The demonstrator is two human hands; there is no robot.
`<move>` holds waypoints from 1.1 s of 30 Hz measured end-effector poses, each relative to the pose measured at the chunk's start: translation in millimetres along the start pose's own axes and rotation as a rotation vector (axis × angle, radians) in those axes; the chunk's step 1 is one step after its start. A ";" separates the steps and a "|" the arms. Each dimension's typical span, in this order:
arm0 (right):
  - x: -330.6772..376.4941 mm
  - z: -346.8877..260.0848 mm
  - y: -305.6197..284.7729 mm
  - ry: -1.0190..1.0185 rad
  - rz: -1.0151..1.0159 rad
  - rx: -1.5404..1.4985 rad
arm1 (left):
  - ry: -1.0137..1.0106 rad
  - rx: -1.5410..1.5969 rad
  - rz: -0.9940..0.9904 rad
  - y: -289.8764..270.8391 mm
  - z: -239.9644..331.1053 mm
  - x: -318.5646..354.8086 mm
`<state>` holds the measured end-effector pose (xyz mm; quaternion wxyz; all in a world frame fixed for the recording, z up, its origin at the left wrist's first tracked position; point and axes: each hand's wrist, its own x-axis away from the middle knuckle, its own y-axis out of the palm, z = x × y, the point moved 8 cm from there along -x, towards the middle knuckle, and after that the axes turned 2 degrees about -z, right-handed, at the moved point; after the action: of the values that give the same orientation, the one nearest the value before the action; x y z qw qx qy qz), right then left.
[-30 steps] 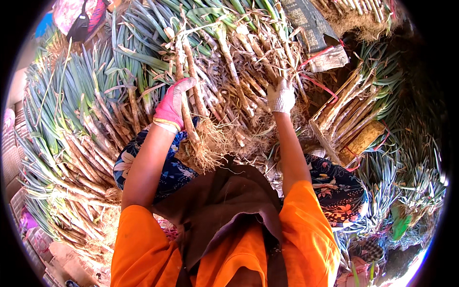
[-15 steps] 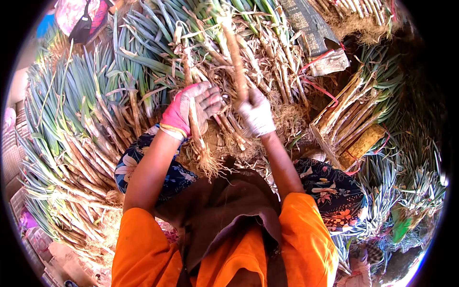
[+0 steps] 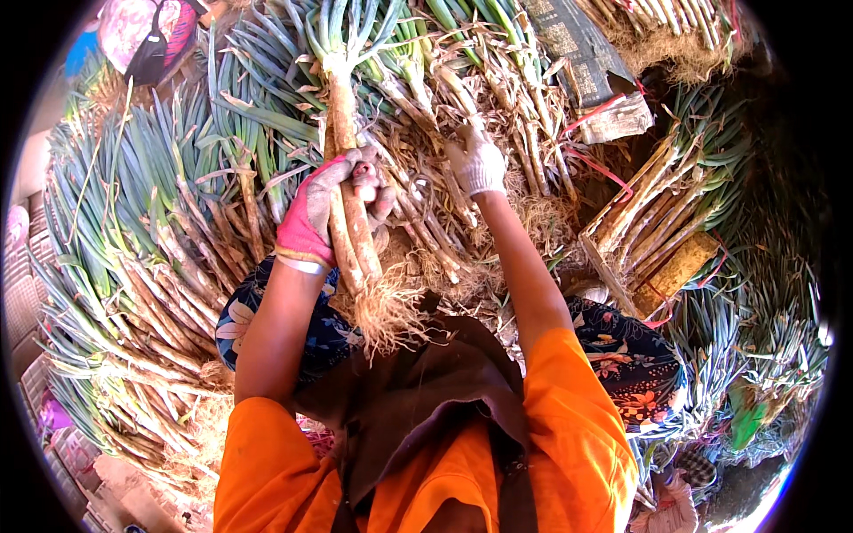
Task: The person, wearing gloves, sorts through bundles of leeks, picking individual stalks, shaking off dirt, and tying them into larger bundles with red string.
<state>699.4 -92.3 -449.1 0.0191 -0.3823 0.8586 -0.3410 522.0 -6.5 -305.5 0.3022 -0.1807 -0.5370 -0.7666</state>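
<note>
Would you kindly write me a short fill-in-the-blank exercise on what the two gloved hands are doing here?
1. The left hand wears a ____ glove.
2. It grips green onion stalks whose hairy ____ hang downward.
3. The right hand, in a ____ glove, reaches into the onion pile.

Missing words: pink; roots; white

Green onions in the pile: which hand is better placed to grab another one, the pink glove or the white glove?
Probably the right hand, in the white glove. It is already reaching into the pile of green onions and carries no bunch. The left hand, in the pink glove, is wrapped around a bunch of stalks.
</note>
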 end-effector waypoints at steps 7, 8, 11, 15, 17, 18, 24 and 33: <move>-4.8 21.2 119.4 -0.072 -0.451 0.634 | 0.000 0.180 -0.262 63.7 44.3 37.4; 3.8 18.2 129.7 -0.015 -0.487 0.430 | 0.033 0.167 -0.338 70.6 55.9 45.8; 43.2 -24.3 132.5 -0.070 -0.532 0.227 | 0.135 0.134 -0.437 81.5 86.3 87.2; 39.8 -25.4 111.6 -0.203 -0.542 0.239 | 0.117 0.217 -0.419 74.7 93.0 86.8; 21.0 -17.8 82.4 -0.070 -0.325 0.133 | 0.085 0.264 -0.392 68.1 91.1 79.3; 15.6 -9.4 63.9 -0.038 -0.191 0.019 | 0.065 0.286 -0.376 65.2 89.3 75.2; 27.2 42.5 -39.9 -0.042 0.515 0.092 | -0.075 0.412 -0.220 46.7 73.8 67.8; 27.7 109.0 -55.3 -0.031 0.508 0.749 | -0.227 0.343 -0.121 36.7 40.6 43.4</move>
<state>747.4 -199.3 -493.2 0.2523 -0.1313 0.7421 -0.6070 511.5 10.8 -238.6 0.2199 -0.1792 -0.6999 -0.6555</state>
